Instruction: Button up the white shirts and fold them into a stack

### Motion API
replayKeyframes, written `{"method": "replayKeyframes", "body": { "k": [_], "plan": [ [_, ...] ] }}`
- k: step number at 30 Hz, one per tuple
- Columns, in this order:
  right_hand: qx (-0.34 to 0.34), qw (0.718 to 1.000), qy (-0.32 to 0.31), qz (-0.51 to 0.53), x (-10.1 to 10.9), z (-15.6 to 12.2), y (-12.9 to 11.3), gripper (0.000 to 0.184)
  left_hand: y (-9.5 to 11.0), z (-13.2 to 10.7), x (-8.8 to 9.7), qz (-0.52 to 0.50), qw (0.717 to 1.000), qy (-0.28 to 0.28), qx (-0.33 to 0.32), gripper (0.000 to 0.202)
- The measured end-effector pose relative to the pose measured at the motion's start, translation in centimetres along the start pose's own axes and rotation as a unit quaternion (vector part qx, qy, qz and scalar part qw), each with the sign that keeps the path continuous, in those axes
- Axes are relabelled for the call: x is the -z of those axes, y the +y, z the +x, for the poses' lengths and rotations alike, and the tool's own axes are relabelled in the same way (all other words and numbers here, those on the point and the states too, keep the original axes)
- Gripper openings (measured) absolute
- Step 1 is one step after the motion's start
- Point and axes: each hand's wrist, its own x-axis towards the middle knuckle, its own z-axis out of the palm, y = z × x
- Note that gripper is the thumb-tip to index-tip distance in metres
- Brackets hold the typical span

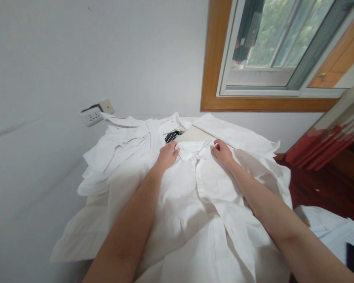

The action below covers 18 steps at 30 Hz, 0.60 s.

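A white button-front shirt (185,188) lies spread in front of me, its collar at the far end and its lower part toward me. My left hand (168,154) is closed on the fabric at the left end of the collar. At the collar's right end, my right hand (222,152) pinches the cloth with bent fingers. The front placket runs down the middle, loosely folded. A stack of white garments (118,147) lies to the left of my left hand. Just beyond the collar, a small black-and-white striped piece (171,136) shows; its kind is unclear.
Another white cloth piece (236,131) lies at the far right of the pile. Behind stand a white wall (120,51) with a power socket (91,116) and a wood-framed window (205,78). A red and cream curtain (321,137) hangs right; papers (336,232) lie lower right.
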Motion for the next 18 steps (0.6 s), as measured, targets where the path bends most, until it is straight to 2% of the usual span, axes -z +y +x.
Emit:
{"method": "replayKeyframes", "body": {
  "k": [6,11,15,18],
  "plan": [
    [-0.021,0.999,-0.005,-0.041,0.3,0.1,-1.3,0.020,1.7,0.5,0.5,0.085,0.996,0.028,0.025,0.022],
    [-0.039,0.990,-0.052,-0.128,0.1,0.1,-2.0,0.021,1.8,0.4,0.0,0.069,0.996,-0.008,0.047,0.026],
    [-0.047,0.990,-0.057,-0.122,0.1,0.1,-2.2,0.031,2.3,0.0,0.6,0.059,0.997,0.036,0.021,0.043],
    [-0.040,0.993,-0.040,-0.100,0.6,-0.2,-2.4,0.036,3.6,0.3,1.4,0.054,0.996,0.064,0.003,0.040]
  ]
}}
